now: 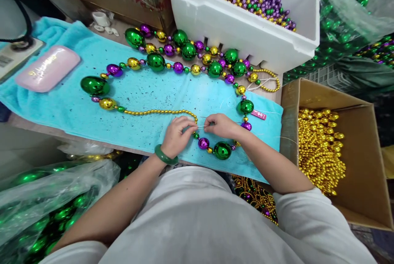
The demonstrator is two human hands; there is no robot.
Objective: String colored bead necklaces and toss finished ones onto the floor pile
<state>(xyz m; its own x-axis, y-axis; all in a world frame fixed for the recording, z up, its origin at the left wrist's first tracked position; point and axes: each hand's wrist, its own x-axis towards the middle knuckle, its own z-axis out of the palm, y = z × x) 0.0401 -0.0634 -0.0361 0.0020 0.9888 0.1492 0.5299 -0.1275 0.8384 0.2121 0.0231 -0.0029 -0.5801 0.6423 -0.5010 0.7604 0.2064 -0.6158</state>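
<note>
Turquoise towel (147, 91), bead string (160, 112) between fingers (188, 126)

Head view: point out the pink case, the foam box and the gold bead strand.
pink case (47, 68), head view, middle of its lid
foam box (246, 30), head view, its front wall
gold bead strand (160, 111), head view, mid-length of the strand

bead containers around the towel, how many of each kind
white foam box: 1
open cardboard box of gold beads: 1
clear plastic bags of green beads: 2
total: 4
</note>
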